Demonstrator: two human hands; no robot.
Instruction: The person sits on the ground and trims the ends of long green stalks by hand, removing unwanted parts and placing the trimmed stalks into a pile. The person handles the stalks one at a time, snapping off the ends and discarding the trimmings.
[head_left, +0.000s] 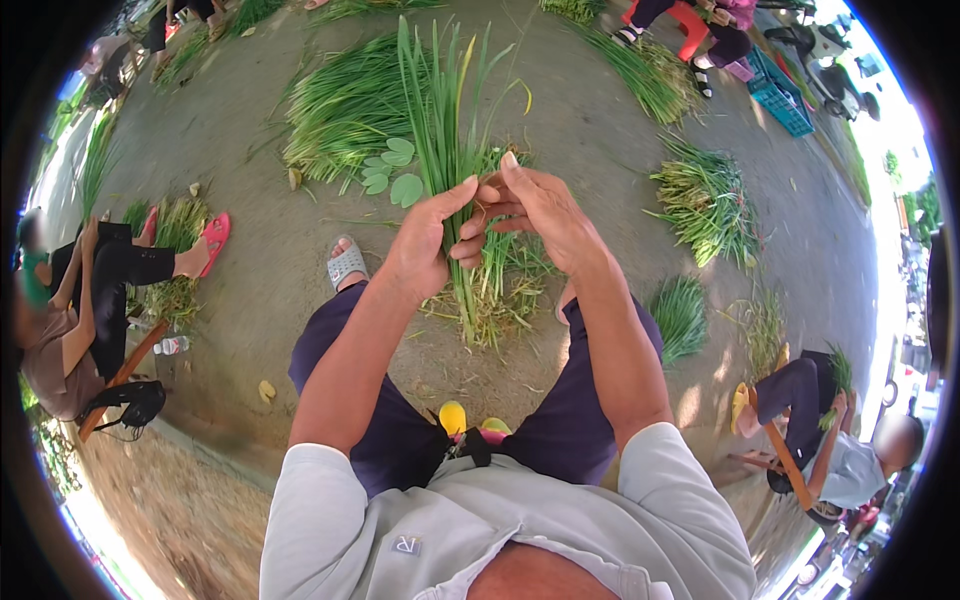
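Note:
My left hand is closed around an upright bunch of long-leaved green stalks, one leaf of which is yellow. The pale stalk ends hang below my fist. My right hand is beside it, thumb raised and fingers bent against the left fingertips. A thin brownish strand shows where the fingers meet; whether the right fingers pinch it is unclear. Beneath my hands, a loose heap of trimmed stalks and dry leaf scraps lies on the ground between my feet. A sprig of rounded leaves shows left of the bunch.
A large pile of green stalks lies ahead. More piles and a smaller bundle lie to the right. Seated people work at left, right and far right, near a teal crate. A plastic bottle stands near the left bench.

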